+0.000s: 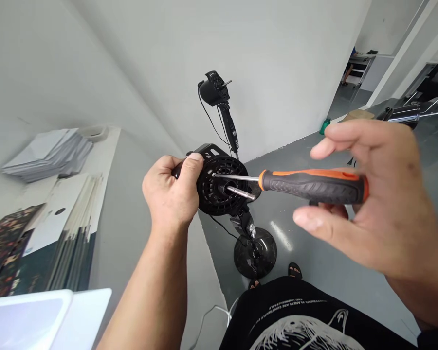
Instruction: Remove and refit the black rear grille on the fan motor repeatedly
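My left hand (177,187) is wrapped round the edge of the black fan motor housing (221,194), thumb on top. A bare threaded metal shaft (243,193) sticks out from the housing's centre. In my right hand (390,194) is a screwdriver (310,185) with an orange and dark grey handle. Its butt rests against the palm, while the thumb and index finger stand away from the grip. The screwdriver's tip meets the slotted face of the housing, left of the shaft. Below, the fan's stand runs down to a round black base (255,253) on the floor.
Another fan (214,92) without blades stands behind, by the white wall. Stacked papers (45,150) and folders (73,243) sit on the left. A white device's corner (47,316) shows at lower left. Chairs (436,87) and a green object (324,126) are at the right.
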### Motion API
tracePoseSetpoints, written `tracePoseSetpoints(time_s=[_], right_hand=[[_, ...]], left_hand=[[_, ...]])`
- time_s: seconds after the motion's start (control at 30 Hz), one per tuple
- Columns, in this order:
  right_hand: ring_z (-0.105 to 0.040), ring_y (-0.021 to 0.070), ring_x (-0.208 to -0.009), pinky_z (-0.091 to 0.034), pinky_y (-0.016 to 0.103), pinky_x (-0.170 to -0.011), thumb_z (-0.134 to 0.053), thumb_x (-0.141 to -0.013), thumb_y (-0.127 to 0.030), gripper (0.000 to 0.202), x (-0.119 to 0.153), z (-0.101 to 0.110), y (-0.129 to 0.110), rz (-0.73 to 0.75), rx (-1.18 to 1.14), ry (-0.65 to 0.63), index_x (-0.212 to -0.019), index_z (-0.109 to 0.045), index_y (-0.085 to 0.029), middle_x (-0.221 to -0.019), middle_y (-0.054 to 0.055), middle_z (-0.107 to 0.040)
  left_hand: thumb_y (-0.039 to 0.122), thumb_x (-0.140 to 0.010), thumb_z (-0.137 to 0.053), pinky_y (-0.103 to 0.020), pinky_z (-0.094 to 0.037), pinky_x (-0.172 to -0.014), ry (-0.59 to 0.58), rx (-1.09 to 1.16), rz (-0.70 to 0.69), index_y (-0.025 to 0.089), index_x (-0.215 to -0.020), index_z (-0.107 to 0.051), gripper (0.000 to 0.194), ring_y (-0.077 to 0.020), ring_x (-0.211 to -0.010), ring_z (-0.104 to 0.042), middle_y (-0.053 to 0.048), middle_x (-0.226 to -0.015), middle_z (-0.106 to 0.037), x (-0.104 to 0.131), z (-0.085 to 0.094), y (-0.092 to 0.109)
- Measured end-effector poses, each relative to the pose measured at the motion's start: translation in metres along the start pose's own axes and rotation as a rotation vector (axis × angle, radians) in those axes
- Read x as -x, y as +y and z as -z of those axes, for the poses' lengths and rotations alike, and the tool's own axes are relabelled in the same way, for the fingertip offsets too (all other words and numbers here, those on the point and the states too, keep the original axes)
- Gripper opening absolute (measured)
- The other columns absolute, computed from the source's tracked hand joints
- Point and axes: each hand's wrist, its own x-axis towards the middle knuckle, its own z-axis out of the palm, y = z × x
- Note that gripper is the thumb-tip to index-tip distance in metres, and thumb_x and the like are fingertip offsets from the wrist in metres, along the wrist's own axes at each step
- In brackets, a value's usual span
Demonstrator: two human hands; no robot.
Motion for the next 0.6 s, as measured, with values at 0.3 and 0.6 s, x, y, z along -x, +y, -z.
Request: tracePoseSetpoints(time_s=[0.3, 0.6], right_hand=[[-0.063, 0.0114, -0.060, -0.054, 0.024, -0.050, -0.072, -0.098, -0.038, 0.021, -0.008, 0.000, 0.004, 0.064, 0.038, 0.043, -0.102, -0.056, -0.024, -0.075, -0.004, -0.067], [-0.070, 0.0119, -0.095, -0.063, 0.023, -0.073, -0.082, -0.079, -0.014, 0.046, -0.002, 0.009, -0.008, 0.201, 0.013, -0.080, -0.119, -0.062, -0.022, -0.114, -0.001, -0.074]], left_hand=[[0.051, -0.067, -0.072, -0.035, -0.030, -0.054, 0.012, 0.000, -0.006, 0.025, -0.059, -0.051, 0.035, -0.0139, -0.055, -0.039, 0.004, -0.053, -0.043, -0.002, -0.001, -0.003], [0.049, -0.067, -0.073, -0.033, -0.030, -0.052, 0.004, 0.029, -0.021, 0.024, -0.059, -0.051, 0.034, -0.0128, -0.055, -0.040, 0.004, -0.053, -0.044, -0.003, 0.001, -0.002]])
